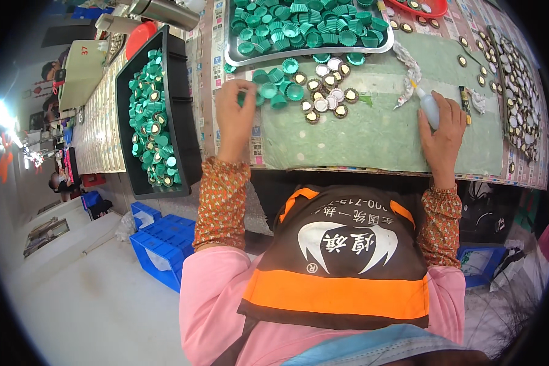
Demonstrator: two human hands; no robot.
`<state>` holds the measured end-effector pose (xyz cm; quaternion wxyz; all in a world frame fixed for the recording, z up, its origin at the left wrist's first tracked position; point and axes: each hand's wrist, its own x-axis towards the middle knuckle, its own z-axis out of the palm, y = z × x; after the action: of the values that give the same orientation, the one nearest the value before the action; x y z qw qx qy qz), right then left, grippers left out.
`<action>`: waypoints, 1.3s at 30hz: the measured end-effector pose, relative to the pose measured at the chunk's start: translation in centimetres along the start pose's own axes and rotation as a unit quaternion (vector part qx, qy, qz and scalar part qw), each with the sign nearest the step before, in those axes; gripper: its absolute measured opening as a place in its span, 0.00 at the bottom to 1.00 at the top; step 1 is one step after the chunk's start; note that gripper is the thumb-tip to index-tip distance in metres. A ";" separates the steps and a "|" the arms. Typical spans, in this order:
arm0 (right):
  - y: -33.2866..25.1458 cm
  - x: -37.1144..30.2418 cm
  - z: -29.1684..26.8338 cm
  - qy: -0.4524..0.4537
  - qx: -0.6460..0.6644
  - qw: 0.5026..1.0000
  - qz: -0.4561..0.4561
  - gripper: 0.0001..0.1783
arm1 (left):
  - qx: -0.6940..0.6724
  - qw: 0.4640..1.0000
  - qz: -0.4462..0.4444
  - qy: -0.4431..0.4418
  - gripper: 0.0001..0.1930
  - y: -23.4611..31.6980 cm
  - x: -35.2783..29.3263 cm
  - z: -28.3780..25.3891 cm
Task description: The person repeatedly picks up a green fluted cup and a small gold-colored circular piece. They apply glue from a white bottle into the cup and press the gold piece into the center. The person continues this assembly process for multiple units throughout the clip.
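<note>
L hand (233,107) narrow at the edge of the loose cups, blurred, can't tell if gripping one; R hand (444,125) wrapped round a bottle (430,111), nozzle out past the fingers, prob. to leave the tip free. Tabletop (206,43) carries tray & small stuff; black bin (182,134) by L arm, prob. for easy reach; tray (236,60) beyond, heaped w/ green cups; loose cups (294,91) & discs (340,111) btwn hands, prob. for quick access
</note>
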<state>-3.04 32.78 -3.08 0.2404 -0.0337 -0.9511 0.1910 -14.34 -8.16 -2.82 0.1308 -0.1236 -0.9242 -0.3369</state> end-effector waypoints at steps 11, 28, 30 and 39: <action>-0.1 0.1 0.2 0.011 -0.005 1.000 -0.013 0.24 | 0.126 0.992 -0.026 0.016 0.15 -4.7 4.8 -1.4; -1.0 -1.6 -0.6 0.039 0.293 0.943 0.149 0.19 | -0.251 0.964 -0.086 -0.032 0.20 7.8 -4.1 -1.3; -3.8 -1.4 -1.9 -0.047 0.401 0.893 0.201 0.17 | -0.298 0.947 -0.089 -0.076 0.20 9.8 -5.6 -1.0; -13.6 -1.6 -2.0 -0.244 0.566 0.752 0.233 0.18 | -0.433 0.863 -0.154 -0.209 0.23 13.5 -9.5 0.6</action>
<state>-0.32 20.63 3.05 -0.0762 -0.0639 -0.6578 0.7466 -1.32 0.93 1.63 -0.1857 -0.0914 -0.6979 -0.6856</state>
